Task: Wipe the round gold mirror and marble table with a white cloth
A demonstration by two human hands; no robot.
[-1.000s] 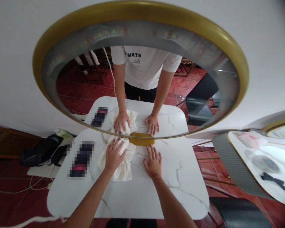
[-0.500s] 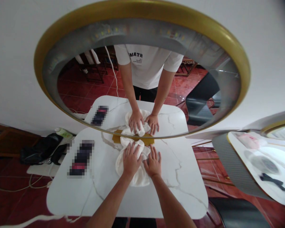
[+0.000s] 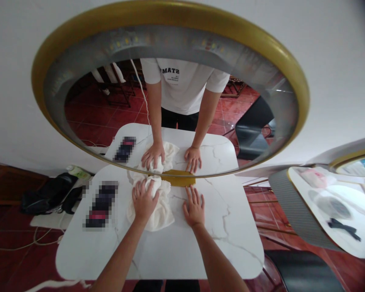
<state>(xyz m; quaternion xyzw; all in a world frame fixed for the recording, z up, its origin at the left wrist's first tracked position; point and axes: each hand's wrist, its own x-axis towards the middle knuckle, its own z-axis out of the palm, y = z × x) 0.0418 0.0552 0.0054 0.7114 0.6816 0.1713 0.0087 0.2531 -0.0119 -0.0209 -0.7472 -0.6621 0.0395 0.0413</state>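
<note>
My left hand (image 3: 144, 202) presses a crumpled white cloth (image 3: 161, 215) onto the tabletop, with folds bunched between thumb and fingers. The cloth's loose end spreads toward me. Flat on the table to the right lies my right hand (image 3: 194, 207), fingers apart and nothing in them. Its fingertips reach the edge of the gold mirror base (image 3: 179, 181). Above both hands the round gold-framed mirror (image 3: 170, 12) leans over the table and reflects my arms, the cloth and a white T-shirt.
The white marbled table (image 3: 170, 255) has rounded corners. A blurred-out dark item (image 3: 101, 205) lies on its left side. A black bag (image 3: 47, 194) and cables are at the left. To the right stand a black chair (image 3: 301, 269) and a second table (image 3: 310, 202).
My left hand has slid left with the cloth, away from my right hand. The cloth no longer touches the right hand, which stays flat on the table. The view has shifted slightly.
</note>
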